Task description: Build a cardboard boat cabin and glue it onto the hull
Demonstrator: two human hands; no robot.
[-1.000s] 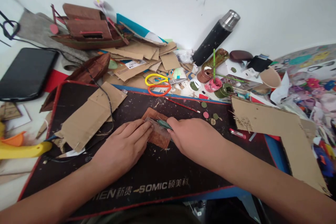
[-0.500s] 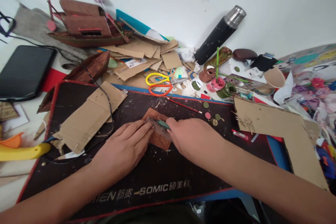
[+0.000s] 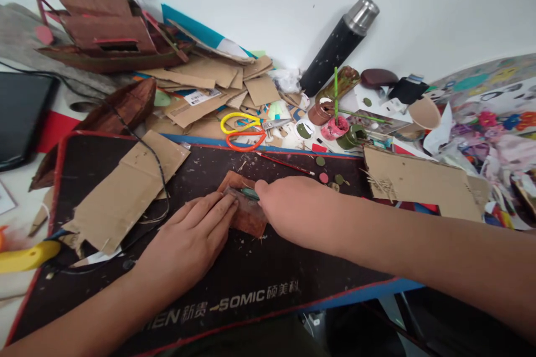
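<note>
A small brown-painted cardboard piece [image 3: 251, 224] lies on the dark desk mat [image 3: 318, 284]. My left hand [image 3: 190, 237] rests flat over its left side, fingers stretched and side by side. Under those fingertips runs a greyish, see-through strip [image 3: 234, 194], like a ruler, across the piece. My right hand [image 3: 293, 206] is closed around a slim green utility knife [image 3: 250, 193], held low against the strip. The blade tip is too small to make out. Crumbs and tiny scraps lie near the piece's lower edge.
Yellow-and-orange scissors [image 3: 247, 129], a red pencil [image 3: 285, 163] and paint pots [image 3: 321, 111] sit beyond my hands. Cut cardboard [image 3: 125, 192] with a black cable lies left, more cardboard [image 3: 422, 184] right. A brown model boat [image 3: 109, 50] and black flask [image 3: 335, 50] stand behind.
The view has shifted slightly right, and my right forearm lies flatter across the right-hand cardboard. My right hand with the knife stays at the brown piece; my left hand still presses there.
</note>
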